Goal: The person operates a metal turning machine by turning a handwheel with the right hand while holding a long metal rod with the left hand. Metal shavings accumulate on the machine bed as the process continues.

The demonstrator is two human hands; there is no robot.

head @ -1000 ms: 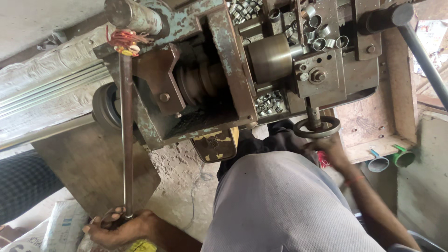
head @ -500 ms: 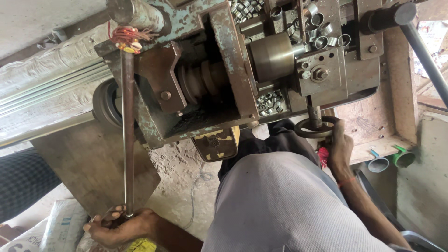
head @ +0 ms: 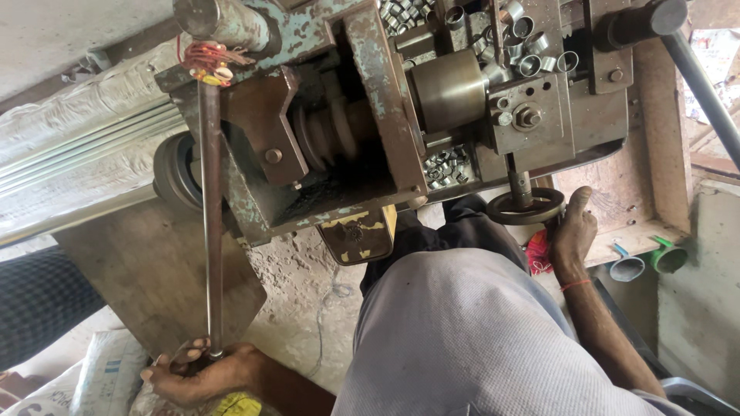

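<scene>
I look down at a worn metal lathe (head: 370,115) with flaking green paint. My left hand (head: 196,371) is at the bottom left, fingers closed around the lower end of a long thin steel rod (head: 210,231) that runs up into the machine's spindle end. My right hand (head: 570,227) grips the rim of a small dark handwheel (head: 526,206) under the carriage, thumb raised. A brass-coloured chuck (head: 447,88) sits in the middle of the machine. My grey-clad body (head: 462,331) fills the lower centre.
Several short metal rings (head: 524,46) lie on top of the carriage, more (head: 445,166) below the chuck. A long lever (head: 705,85) runs down the right side. Two pipe ends (head: 647,262), sacks (head: 100,370) and a yellow plate (head: 358,235) are nearby.
My right hand has shifted slightly on the handwheel, with the thumb now raised. The left hand stays on the rod's end.
</scene>
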